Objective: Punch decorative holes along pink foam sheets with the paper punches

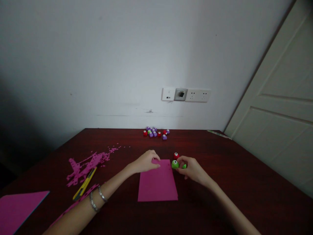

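A pink sheet of paper [158, 184] lies flat on the dark table, with a few small marks or holes by its upper right corner. Over its upper left part is my left hand [146, 162], fingers curved, thumb and forefinger apart with nothing between them. My right hand [193, 169] has thumb and fingertips on a green craft punch [175, 164] with a white eye-like top, beside the sheet's upper right edge. More green [184, 166] shows within the curl of that hand; whether it is a second punch I cannot tell. Just behind stands a red craft punch [176, 155].
Several purple, red and green punches [154, 133] cluster at the table's back edge. To the left lie cut pink scraps [85, 166], tiny cut-out bits [112, 150] and a yellow utility knife [85, 184]. Another pink sheet [19, 209] lies front left. Sockets [197, 95] are on the wall.
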A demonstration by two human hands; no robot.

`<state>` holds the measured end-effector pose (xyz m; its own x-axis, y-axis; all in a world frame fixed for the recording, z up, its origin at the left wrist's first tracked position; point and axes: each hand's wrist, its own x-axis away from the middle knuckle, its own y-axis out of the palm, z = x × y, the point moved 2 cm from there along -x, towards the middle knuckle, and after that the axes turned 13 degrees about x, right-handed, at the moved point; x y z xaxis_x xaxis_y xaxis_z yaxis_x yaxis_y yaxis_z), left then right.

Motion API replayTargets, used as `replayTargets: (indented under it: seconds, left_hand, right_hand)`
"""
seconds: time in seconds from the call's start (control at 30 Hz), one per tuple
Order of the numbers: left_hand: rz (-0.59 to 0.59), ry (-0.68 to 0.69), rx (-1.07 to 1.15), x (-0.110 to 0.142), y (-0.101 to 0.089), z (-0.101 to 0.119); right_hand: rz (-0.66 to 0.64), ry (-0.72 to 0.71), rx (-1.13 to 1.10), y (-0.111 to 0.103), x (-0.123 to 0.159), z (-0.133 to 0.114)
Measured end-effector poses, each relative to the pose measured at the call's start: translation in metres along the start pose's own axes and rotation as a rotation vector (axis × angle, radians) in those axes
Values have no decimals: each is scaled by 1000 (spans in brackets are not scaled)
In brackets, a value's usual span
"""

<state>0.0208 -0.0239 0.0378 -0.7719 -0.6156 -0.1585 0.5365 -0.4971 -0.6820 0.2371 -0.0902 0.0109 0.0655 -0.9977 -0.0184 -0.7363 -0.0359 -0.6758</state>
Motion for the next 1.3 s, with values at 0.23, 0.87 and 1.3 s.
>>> replayTargets:
  seconds: [0.23, 0.87, 1.3]
  left_hand:
    - [-40, -186, -303, 5, -3, -22]
    - [-112, -244, -182, 4, 1, -37]
    - [-102, -236, -131, 0, -1, -37]
  right_hand:
    - [-51, 67, 33, 0, -1, 11]
    - [-124, 107, 52, 2, 2, 8]
    - [-130, 104, 59, 4, 1, 9]
